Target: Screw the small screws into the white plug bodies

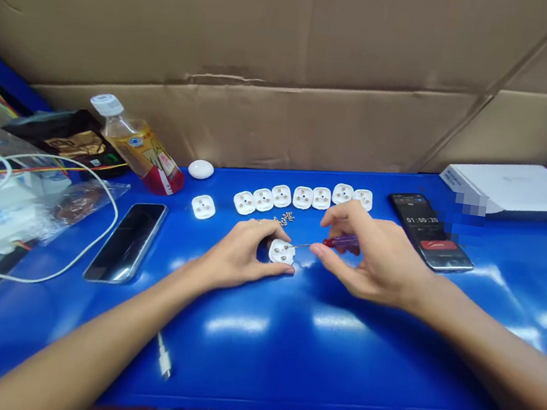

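On the glossy blue bench (pixel 313 365), the left hand (pixel 241 254) grips a white three-hole plastic plug base (pixel 281 252) near the bench's middle, while the right hand (pixel 372 255) pinches a red-and-purple-handled screwdriver (pixel 342 242), its thin steel tip (pixel 293 245) at the base.

Bright glare across blue tabletop (pixel 237 325)

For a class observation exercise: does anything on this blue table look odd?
One white plug base sits apart, left of the row of others; small loose screws lie heaped on the tabletop.
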Motion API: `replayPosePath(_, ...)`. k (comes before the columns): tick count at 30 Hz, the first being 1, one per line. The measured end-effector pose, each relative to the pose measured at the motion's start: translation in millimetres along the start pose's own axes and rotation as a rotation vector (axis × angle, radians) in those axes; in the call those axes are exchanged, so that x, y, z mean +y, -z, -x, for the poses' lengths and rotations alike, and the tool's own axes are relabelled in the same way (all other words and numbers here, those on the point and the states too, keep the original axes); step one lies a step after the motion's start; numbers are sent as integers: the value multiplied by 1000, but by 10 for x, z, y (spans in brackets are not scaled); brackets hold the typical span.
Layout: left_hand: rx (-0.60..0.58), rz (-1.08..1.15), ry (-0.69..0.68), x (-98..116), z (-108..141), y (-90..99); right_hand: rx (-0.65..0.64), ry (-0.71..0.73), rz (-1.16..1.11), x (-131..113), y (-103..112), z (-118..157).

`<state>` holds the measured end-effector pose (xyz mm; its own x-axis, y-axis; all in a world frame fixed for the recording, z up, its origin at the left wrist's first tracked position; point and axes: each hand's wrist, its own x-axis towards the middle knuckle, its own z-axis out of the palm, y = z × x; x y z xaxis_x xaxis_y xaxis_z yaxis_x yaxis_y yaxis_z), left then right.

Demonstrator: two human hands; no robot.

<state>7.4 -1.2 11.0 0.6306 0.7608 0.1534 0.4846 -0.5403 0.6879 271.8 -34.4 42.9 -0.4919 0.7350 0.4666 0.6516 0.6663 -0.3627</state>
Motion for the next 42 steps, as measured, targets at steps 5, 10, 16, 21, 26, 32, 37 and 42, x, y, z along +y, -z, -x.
replayPosePath(5,0,27,-9,-36,4,-24,-15,-20,44,2,-7,21)
replayPosePath(10,10,10,1,-57,16,-48,-23,22,27,23,10,46)
replayPosePath(16,24,19,35,-73,42,-42,24,-53,52,-62,-20,47)
replayPosePath(21,24,49,78,-77,53,-30,4,13,-59,-100,-11,16)
replayPosePath(26,14,54,52,-77,61,-10,-46,-10,33,-58,30,0)
replayPosePath(32,12,50,50,-39,37,-8,-73,72,10,-98,36,9)
replayPosePath(37,5,57,-2,-2,50,-20,-12,68,137,-77,64,20)
replayPosePath(42,31,61,-19,-36,81,-50,-213,139,77,-37,139,28)
